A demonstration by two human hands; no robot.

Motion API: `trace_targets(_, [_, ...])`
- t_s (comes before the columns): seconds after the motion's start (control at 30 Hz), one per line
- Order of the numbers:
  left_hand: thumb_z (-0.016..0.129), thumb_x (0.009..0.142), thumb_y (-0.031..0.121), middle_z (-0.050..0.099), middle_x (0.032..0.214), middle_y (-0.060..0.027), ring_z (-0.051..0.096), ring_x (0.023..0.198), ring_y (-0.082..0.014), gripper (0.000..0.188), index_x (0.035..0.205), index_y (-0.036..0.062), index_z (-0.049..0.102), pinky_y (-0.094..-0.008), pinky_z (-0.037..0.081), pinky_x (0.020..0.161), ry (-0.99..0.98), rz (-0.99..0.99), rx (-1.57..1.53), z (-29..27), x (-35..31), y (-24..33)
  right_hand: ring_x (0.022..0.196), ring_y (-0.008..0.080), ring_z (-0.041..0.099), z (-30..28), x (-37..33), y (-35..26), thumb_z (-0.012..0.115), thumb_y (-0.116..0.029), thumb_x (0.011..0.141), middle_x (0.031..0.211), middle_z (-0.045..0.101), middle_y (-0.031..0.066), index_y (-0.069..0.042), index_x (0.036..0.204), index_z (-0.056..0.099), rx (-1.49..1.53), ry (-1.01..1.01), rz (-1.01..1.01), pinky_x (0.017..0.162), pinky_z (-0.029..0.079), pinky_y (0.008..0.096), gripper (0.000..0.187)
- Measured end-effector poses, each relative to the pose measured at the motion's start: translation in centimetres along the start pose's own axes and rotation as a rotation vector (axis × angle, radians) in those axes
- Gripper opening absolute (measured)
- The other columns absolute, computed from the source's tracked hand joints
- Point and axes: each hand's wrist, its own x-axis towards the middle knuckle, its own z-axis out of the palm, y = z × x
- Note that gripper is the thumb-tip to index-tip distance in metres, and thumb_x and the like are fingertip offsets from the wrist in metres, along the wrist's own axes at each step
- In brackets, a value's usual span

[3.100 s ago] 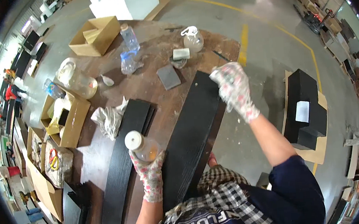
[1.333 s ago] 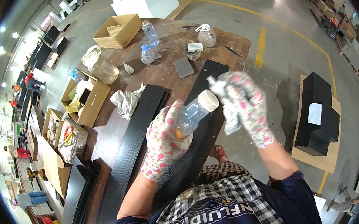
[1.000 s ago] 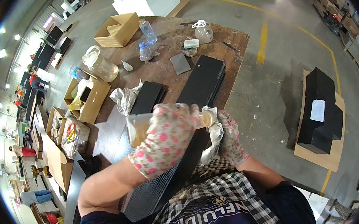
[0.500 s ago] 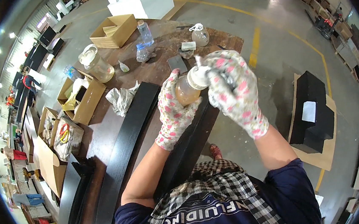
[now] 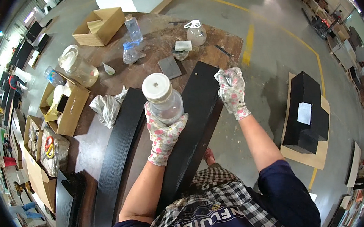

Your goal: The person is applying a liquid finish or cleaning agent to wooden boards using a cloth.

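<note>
Workshop floor surrounds your brown table (image 5: pixel 224 51). Your left hand (image 5: pixel 162 130) grips a clear bottle (image 5: pixel 163 100) with a white cap, liquid inside, above the black board (image 5: pixel 191 117). Your right hand (image 5: pixel 231 89) clenches a cloth (image 5: pixel 222 76) on the board's two o'clock edge. At ten o'clock, a cardboard box (image 5: pixel 67 108) holds bottles.

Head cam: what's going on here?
A person in floral gloves stands at a cluttered wooden workbench. The left hand holds a clear bottle with a white cap upright above a long black panel. The right hand presses a crumpled cloth onto the panel's far end. A second black panel lies alongside, to the left.
</note>
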Motion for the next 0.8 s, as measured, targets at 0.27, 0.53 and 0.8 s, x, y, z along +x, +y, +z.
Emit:
trace_targets(0.27, [0.084,0.064,0.019,0.060,0.111,-0.0091,0.060,0.102,-0.0218,0.066,0.119,0.0029,0.051,-0.0355,0.047,0.090,-0.007,-0.188,0.122,-0.6,-0.7,-1.1,0.074,0.0167,0.055,0.2,-0.2,3.1,0.064,-0.002,0.083,0.081,0.052,0.0096,-0.006,0.089,0.060,-0.224,0.041,-0.478,0.062,0.047,0.0328,0.008])
trace_targets(0.53, [0.083,0.064,0.019,0.064,0.104,-0.0086,0.064,0.095,-0.0200,0.057,0.112,0.0038,0.057,-0.0337,0.050,0.085,-0.036,-0.140,0.122,0.5,-0.5,0.9,0.064,0.0137,0.055,2.1,-2.9,2.6,0.063,0.004,0.083,0.085,0.050,0.0057,-0.002,0.077,0.049,0.418,0.161,0.137,0.059,0.048,0.0273,0.016])
trace_targets(0.8, [0.082,0.064,0.017,0.064,0.104,-0.0058,0.063,0.096,-0.0176,0.054,0.111,0.0049,0.058,-0.0328,0.050,0.084,-0.054,-0.156,0.069,0.8,-0.4,1.2,0.076,0.0153,0.059,1.4,-3.6,3.1,0.061,-0.002,0.086,0.083,0.053,0.0076,-0.001,0.087,0.050,-0.031,0.128,-0.195,0.065,0.048,0.0315,0.011])
